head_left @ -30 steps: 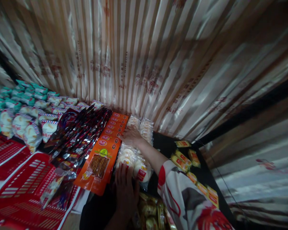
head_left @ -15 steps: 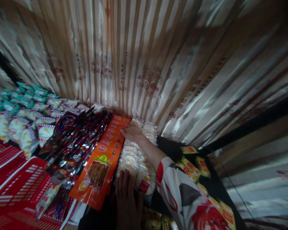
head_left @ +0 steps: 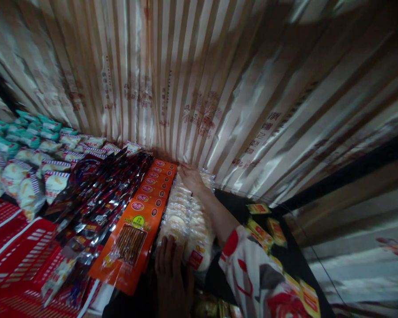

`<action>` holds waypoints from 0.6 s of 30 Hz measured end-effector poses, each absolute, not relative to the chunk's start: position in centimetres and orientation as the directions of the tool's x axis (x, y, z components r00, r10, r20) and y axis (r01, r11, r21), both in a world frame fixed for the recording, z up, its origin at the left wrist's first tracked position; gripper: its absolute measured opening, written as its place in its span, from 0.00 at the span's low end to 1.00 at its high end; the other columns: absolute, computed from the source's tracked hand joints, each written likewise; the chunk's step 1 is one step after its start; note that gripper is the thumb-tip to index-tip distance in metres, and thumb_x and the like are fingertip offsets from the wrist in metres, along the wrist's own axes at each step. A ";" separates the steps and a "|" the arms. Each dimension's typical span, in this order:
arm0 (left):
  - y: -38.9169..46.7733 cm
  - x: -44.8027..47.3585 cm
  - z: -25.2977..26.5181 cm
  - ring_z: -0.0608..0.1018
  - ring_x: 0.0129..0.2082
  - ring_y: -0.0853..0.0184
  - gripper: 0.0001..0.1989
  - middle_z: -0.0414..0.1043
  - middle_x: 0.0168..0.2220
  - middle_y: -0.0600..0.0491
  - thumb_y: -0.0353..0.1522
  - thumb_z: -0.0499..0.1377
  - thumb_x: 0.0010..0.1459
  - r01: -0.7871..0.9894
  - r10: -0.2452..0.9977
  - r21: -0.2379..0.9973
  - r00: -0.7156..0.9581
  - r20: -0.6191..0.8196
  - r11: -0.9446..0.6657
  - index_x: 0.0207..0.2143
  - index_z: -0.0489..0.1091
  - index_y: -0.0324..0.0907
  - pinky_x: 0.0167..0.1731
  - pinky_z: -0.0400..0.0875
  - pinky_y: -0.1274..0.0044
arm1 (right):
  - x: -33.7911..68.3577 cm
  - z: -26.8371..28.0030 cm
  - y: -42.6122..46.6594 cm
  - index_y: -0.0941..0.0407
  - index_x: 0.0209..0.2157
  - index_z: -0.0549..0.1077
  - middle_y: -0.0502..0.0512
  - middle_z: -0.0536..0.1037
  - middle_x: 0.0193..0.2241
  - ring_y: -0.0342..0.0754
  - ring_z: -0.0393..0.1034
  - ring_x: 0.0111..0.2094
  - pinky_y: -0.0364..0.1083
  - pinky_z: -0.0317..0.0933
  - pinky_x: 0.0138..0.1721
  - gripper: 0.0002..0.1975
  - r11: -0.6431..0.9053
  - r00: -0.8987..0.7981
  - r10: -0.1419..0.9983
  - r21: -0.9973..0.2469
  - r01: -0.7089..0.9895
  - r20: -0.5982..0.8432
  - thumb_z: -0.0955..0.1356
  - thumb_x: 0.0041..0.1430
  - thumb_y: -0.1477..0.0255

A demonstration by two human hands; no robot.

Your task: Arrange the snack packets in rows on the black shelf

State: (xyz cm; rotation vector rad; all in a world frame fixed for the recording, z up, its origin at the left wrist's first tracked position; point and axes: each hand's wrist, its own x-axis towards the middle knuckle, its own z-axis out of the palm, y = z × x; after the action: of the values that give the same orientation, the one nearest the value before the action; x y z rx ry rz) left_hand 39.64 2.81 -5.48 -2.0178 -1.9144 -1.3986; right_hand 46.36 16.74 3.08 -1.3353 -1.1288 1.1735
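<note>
Two rows of clear-wrapped, pale round crackers [head_left: 199, 229] lie overlapped between my two hands. My left hand [head_left: 170, 269] rests against their near end, fingers together and stretched flat on the wrappers. At the far end, by the curtain, my right hand [head_left: 190, 179] lies over the top packets with its fingers extended; some fingertips are hard to see. Neither hand is visibly closed on a packet. Immediately left of the crackers is an overlapped row of orange snack packets [head_left: 129, 234], the front one showing brown sticks.
Dark shiny packets [head_left: 102, 190] are heaped to the left, with white striped-edge packets [head_left: 56, 183] and green packets [head_left: 29, 132] beyond. Red baskets [head_left: 23, 260] stand at the near left. Yellow packets [head_left: 260, 234] lie scattered at right. A pleated curtain [head_left: 172, 79] closes the back.
My right hand has shifted slightly away from the orange packets, onto the far end of the crackers. My left hand stays at the near end. The view has turned slightly.
</note>
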 end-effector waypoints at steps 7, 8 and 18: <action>2.8 39.7 -5.5 0.52 0.63 0.55 0.28 0.52 0.61 0.43 0.26 0.54 0.56 0.826 0.792 0.509 -0.137 0.595 -0.240 0.59 0.52 0.40 0.57 0.54 0.59 | 56.7 3.2 24.8 0.57 0.48 0.70 0.55 0.67 0.55 0.49 0.57 0.58 0.52 0.47 0.60 0.27 0.060 0.419 0.905 -0.998 0.034 0.069 0.57 0.57 0.53; 2.8 39.6 -5.5 0.52 0.63 0.55 0.28 0.52 0.60 0.43 0.26 0.54 0.56 0.829 0.787 0.505 -0.137 0.601 -0.241 0.59 0.52 0.39 0.57 0.54 0.59 | 57.4 1.7 24.0 0.56 0.47 0.71 0.55 0.67 0.55 0.49 0.57 0.58 0.51 0.47 0.60 0.26 0.035 0.431 0.902 -0.999 -0.036 0.016 0.58 0.57 0.54; 2.5 39.6 -5.6 0.53 0.62 0.53 0.28 0.52 0.60 0.42 0.27 0.55 0.56 0.831 0.783 0.499 -0.133 0.607 -0.246 0.58 0.52 0.40 0.56 0.55 0.58 | 53.4 -1.1 22.4 0.55 0.40 0.73 0.51 0.80 0.32 0.49 0.74 0.40 0.48 0.67 0.45 0.20 -0.093 0.261 0.926 -0.833 -0.545 -0.274 0.63 0.55 0.54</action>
State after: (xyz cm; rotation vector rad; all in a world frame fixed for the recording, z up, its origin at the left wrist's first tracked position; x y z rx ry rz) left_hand 39.56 2.49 -5.64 -2.0311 -1.8945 -1.3467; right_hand 53.43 22.36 -1.14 -1.0649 -0.4638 1.3059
